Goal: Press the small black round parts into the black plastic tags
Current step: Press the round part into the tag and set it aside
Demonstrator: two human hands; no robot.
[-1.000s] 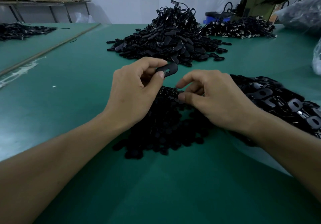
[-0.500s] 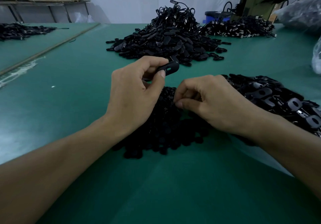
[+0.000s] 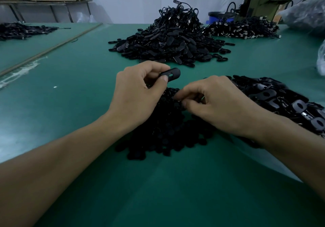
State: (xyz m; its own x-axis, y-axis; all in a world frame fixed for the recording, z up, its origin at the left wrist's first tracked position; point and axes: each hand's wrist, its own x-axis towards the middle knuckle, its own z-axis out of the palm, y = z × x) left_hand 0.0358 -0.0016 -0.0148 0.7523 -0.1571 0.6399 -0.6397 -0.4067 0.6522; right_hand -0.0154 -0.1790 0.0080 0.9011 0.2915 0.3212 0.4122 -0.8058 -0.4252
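Note:
My left hand pinches a black plastic tag between thumb and forefinger, held a little above the table. Below it lies a heap of small black round parts. My right hand reaches into the top of that heap with curled fingers, thumb and forefinger pinched together on the parts; whether one is held between them is hidden. A pile of loose black tags lies right of my right hand.
A tall mound of black tags with cords sits at the middle back of the green table. Another dark pile lies back right, one far left. Plastic bags and a machine stand at the right rear.
My right hand has dipped lower into the round-part heap and closed its fingertips. My left hand turned the tag slightly, keeping it raised.

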